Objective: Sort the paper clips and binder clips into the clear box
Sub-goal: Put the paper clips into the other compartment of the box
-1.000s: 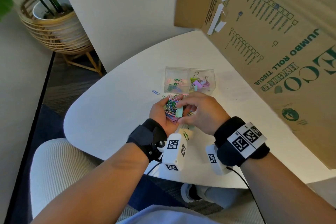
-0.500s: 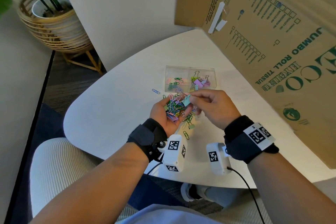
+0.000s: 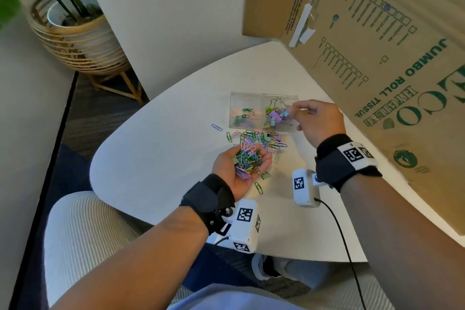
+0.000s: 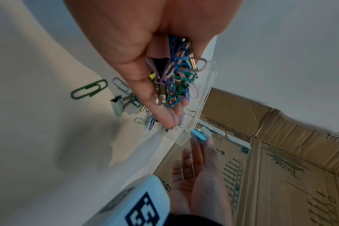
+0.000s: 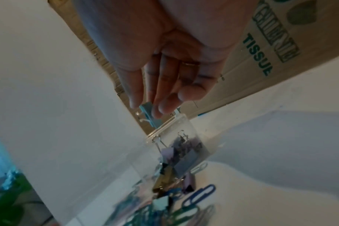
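The clear two-compartment box [image 3: 263, 98] stands on the white table [image 3: 156, 158]. Its left half holds paper clips, its right half binder clips [image 3: 273, 116]. My right hand [image 3: 293, 111] hovers over the right half and pinches a light blue binder clip [image 5: 150, 113] [image 4: 199, 136] between thumb and fingertips. My left hand [image 3: 247, 161] is cupped palm-up near the table's front, holding a tangle of coloured clips [image 3: 246, 160] [image 4: 174, 79]. Loose clips [image 3: 261, 139] lie between the hand and the box.
A big cardboard box [image 3: 377, 45] printed "JUMBO ROLL TISSUE" leans over the table's right side. A single blue paper clip [image 3: 217, 127] lies left of the pile, a green one [image 3: 258, 187] near my left wrist. A potted plant in a wicker basket [image 3: 75, 40] stands far left.
My right hand took a light blue binder clip from the pile in my left palm and carried it up and right, over the box's right compartment. The left hand stayed cupped.
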Motion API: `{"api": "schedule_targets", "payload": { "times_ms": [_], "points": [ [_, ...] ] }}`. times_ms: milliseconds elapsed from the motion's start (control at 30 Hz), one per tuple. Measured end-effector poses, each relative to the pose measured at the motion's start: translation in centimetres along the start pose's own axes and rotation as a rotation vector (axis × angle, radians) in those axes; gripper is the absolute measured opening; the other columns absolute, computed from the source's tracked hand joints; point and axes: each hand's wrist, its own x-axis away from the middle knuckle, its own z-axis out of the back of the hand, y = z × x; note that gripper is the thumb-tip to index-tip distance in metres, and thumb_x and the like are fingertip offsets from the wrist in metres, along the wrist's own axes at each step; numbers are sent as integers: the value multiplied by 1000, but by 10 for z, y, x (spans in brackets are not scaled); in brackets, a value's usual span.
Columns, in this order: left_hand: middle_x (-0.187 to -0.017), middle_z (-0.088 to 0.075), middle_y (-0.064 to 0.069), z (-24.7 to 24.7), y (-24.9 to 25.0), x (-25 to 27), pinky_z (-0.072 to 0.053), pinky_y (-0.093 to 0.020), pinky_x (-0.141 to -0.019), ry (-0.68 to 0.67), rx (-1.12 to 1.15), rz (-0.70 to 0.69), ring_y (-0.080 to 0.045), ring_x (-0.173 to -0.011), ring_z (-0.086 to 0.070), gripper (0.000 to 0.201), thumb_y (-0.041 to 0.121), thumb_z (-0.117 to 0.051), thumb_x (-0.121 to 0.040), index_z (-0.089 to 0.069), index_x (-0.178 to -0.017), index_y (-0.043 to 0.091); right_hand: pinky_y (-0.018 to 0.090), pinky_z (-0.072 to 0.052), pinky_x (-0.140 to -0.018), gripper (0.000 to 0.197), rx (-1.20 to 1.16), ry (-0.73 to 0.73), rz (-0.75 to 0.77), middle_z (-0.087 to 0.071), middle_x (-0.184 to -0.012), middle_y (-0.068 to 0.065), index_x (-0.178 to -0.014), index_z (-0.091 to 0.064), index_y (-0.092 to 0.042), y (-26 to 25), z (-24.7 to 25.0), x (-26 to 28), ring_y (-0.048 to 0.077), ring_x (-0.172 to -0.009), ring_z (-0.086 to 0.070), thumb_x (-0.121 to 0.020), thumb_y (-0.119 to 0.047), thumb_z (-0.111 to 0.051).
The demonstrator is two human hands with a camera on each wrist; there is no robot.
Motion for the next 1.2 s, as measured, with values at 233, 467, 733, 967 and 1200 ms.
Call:
{"api": "schedule_targets", "payload": {
  "times_ms": [233, 467, 733, 967, 1200],
  "points": [
    [-86, -66, -23, 2, 4, -2, -58, -43, -65, -4, -14, -26, -34, -71, -69, 45, 30, -36, -99, -63, -92, -5, 27, -53, -78, 18, 118, -103, 78, -71, -78, -12, -74, -72, -29, 0, -7, 21, 9, -66, -62, -88, -23, -62],
    [-100, -64, -21, -3, 10, -5, -58, -36, -61, -21, -46, -47, -30, -81, -66, 40, 31, -36, -100, -60, -107, -1, 16, -48, -65, 3, 55, -463, 180, -69, -64, -22, -83, -74, -15, -15, -20, 61, 0, -61, -62, -82, -18, -74],
    [-85, -66, -14, -9, 12, -5, -57, -36, -76, -72, -26, -54, -28, -80, -65, 46, 34, -35, -98, -67, -84, 5, 19, -47, -65, 19, 386, -555, 318, -67, -75, -11, -81, -70, -29, -20, -31, 77, 1, -68, -59, -67, -30, -84],
    [-90, -63, -13, -12, 13, -7, -57, -32, -59, -34, -19, -73, -27, -68, -67, 42, 34, -33, -99, -64, -90, 6, 30, -51, -71, 13, 463, -425, 425, -71, -83, -11, -89, -74, -29, -14, -32, 82, 8, -76, -62, -78, -37, -74],
    [-88, -62, -14, -16, 16, 0, -59, -42, -59, -32, 33, -59, -29, -73, -66, 40, 32, -37, -99, -63, -91, 4, 24, -49, -67, 17, 142, -393, 313, -70, -80, -9, -83, -71, -31, -18, -23, 83, 13, -63, -56, -72, -23, -82]
  ]
}}
